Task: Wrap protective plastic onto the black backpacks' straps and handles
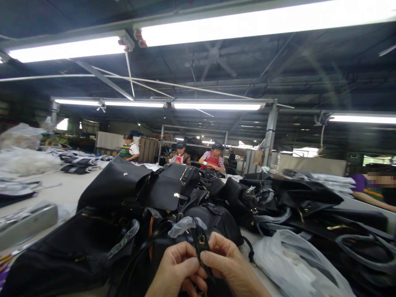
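Observation:
Both hands meet at the bottom middle over a black bag. My right hand (227, 260) pinches a black strap (201, 240) with a gold-coloured fitting, thumb in front and fingers behind. Against the strap's left side, my left hand (179, 266) is closed, its thumb and fingertips pressed together at the strap's lower part. A clear plastic wrap (185, 225) covers the handle just above my hands. The strap's lower end is partly hidden by my fingers. Behind it rests a rounded black bag (216, 220).
Black bags (111, 185) with gold hardware are heaped across the table. A clear plastic bag (287, 260) lies at right, with white plastic sheeting (24, 161) at far left. Several people work beyond the heap; a person in purple (360, 187) is at far right.

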The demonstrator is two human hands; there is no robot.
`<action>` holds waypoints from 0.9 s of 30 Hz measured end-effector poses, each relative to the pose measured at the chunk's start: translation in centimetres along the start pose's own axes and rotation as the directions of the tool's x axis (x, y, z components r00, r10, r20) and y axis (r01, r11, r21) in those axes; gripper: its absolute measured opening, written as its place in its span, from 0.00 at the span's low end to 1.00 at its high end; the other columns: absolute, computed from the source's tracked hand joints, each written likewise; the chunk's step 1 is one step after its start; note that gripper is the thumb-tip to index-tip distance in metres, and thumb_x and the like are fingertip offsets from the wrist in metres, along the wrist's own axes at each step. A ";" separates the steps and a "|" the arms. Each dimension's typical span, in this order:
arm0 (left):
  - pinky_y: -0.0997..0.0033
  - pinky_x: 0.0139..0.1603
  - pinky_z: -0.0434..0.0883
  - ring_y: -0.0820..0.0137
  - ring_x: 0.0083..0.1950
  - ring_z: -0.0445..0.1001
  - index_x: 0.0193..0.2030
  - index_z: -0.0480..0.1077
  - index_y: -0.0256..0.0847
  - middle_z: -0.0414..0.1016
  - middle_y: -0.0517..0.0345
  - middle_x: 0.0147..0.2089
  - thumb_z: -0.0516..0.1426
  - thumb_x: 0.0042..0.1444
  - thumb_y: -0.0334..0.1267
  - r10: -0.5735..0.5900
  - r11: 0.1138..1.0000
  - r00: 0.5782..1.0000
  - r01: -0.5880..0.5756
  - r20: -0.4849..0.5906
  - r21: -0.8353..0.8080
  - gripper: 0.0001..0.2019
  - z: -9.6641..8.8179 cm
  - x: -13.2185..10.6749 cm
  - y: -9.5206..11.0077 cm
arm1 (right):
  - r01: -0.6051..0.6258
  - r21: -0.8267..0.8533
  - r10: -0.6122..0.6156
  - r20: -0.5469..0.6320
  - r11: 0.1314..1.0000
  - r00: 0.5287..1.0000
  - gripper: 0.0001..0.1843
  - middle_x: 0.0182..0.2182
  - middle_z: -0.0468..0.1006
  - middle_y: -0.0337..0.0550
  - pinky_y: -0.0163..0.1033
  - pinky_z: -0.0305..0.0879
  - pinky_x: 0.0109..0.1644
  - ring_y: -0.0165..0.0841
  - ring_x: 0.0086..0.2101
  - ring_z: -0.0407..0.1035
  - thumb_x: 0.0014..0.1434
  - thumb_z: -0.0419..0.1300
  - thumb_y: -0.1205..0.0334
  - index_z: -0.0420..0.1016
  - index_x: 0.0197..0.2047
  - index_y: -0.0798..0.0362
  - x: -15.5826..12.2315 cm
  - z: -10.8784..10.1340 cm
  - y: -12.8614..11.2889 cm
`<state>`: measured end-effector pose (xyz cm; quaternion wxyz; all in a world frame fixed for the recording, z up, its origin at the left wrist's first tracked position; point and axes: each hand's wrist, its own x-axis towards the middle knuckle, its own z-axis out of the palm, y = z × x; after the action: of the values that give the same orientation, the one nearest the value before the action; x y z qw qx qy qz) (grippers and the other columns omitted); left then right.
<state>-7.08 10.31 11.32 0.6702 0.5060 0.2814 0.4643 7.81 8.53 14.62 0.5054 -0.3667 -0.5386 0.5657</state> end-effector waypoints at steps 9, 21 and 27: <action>0.82 0.14 0.64 0.75 0.19 0.72 0.27 0.68 0.36 0.75 0.58 0.23 0.66 0.45 0.45 0.062 0.998 0.998 -0.062 0.001 0.027 0.15 -0.2 0.2 -0.9 | 0.124 -0.076 -0.127 -0.033 0.989 0.991 0.17 0.17 0.67 0.32 0.31 0.53 0.26 0.25 0.21 0.59 0.43 0.68 0.60 0.61 0.20 0.52 0.1 -0.1 0.7; 0.83 0.11 0.45 0.84 0.11 0.49 0.25 0.61 0.42 0.57 0.73 0.13 0.61 0.44 0.54 0.065 0.991 0.985 -0.044 -0.159 0.129 0.19 0.6 1.2 0.0 | 0.042 -0.024 -0.044 -0.082 0.999 0.996 0.33 0.21 0.72 0.32 0.33 0.64 0.28 0.28 0.22 0.69 0.44 0.72 0.39 0.67 0.42 0.53 -0.7 -0.4 4.5; 0.83 0.11 0.47 0.83 0.11 0.52 0.25 0.61 0.42 0.59 0.71 0.14 0.55 0.42 0.51 0.059 0.983 0.986 -0.029 -0.158 0.183 0.14 0.7 1.1 0.5 | 0.382 -0.516 -0.495 -0.096 0.767 0.864 0.21 0.30 0.77 0.35 0.32 0.71 0.34 0.32 0.31 0.74 0.50 0.69 0.62 0.69 0.47 0.46 -0.9 -0.3 5.1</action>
<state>-6.19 11.03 12.16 0.5860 0.5309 0.3649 0.4915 7.41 8.19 9.41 0.5747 -0.4053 -0.6714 0.2338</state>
